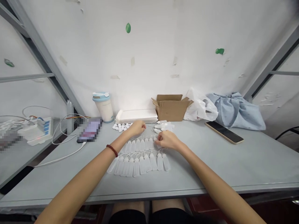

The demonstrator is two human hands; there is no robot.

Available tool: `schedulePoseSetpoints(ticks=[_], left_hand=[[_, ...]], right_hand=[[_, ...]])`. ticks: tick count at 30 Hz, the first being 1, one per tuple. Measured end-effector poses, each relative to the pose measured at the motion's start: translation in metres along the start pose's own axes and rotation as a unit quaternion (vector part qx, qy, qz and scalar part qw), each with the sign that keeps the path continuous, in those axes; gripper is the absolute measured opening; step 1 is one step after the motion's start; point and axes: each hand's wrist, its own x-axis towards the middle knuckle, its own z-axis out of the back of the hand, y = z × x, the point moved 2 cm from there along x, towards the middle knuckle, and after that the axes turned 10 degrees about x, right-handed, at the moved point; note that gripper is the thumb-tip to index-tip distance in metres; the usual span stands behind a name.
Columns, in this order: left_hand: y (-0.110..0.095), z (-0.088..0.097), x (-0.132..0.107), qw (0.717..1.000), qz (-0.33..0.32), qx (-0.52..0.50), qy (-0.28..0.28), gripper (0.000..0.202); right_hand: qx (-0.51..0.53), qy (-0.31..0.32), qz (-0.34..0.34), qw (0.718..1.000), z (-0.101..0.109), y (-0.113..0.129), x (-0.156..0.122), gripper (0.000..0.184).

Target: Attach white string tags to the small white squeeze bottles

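In the head view, two rows of translucent white tags with looped cords lie on the grey table (243, 161). The back row (138, 145) sits just nearer the person than the hands; the front row (136, 168) lies nearer still, between the forearms. The left hand (137, 127), fingers curled, is beside a pile of small white pieces (120, 127); whether it grips anything cannot be told. The right hand (169, 140), fingers drawn close together, is at the back row's right end, its grip unclear.
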Motion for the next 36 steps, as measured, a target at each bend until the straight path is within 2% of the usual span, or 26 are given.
schedulePoseSetpoints(ticks=[3, 7, 9, 12, 14, 16, 21, 27, 32, 36], left_hand=[[0.001, 0.004, -0.006, 1.0, 0.009, -0.006, -0.009, 0.023], [0.001, 0.036, -0.03, 0.999, 0.023, -0.036, -0.031, 0.025], [-0.001, 0.056, -0.044, 0.991, 0.032, -0.113, -0.06, 0.024], [-0.008, 0.068, -0.059, 0.976, 0.042, -0.208, -0.037, 0.026], [-0.011, 0.062, -0.063, 0.961, 0.033, -0.273, -0.02, 0.028], [-0.011, 0.052, -0.063, 0.952, 0.036, -0.302, -0.032, 0.032], [-0.014, 0.032, -0.062, 0.933, 0.018, -0.357, -0.039, 0.033], [-0.02, 0.03, -0.063, 0.893, 0.076, -0.44, -0.056, 0.027], [-0.021, 0.031, -0.064, 0.888, 0.029, -0.456, -0.051, 0.025], [-0.02, 0.03, -0.066, 0.898, 0.004, -0.437, -0.053, 0.023]], right_hand=[[-0.001, -0.007, 0.004, 1.0, 0.0, -0.001, 0.0, 0.016], [0.038, -0.064, -0.003, 0.997, 0.011, -0.001, -0.005, 0.013], [0.113, -0.101, 0.001, 0.988, 0.019, 0.0, -0.008, 0.01], [0.284, -0.107, 0.018, 0.953, 0.023, 0.004, -0.01, 0.011], [0.38, -0.078, 0.028, 0.921, 0.02, 0.009, -0.01, 0.014], [0.424, -0.054, 0.032, 0.903, 0.016, 0.013, -0.009, 0.017], [0.439, -0.026, 0.041, 0.897, 0.008, 0.016, -0.006, 0.019], [0.481, 0.031, 0.027, 0.876, 0.008, 0.02, -0.007, 0.023], [0.508, 0.064, 0.026, 0.858, 0.007, 0.022, -0.009, 0.028], [0.528, 0.056, 0.035, 0.847, 0.005, 0.021, -0.01, 0.031]])
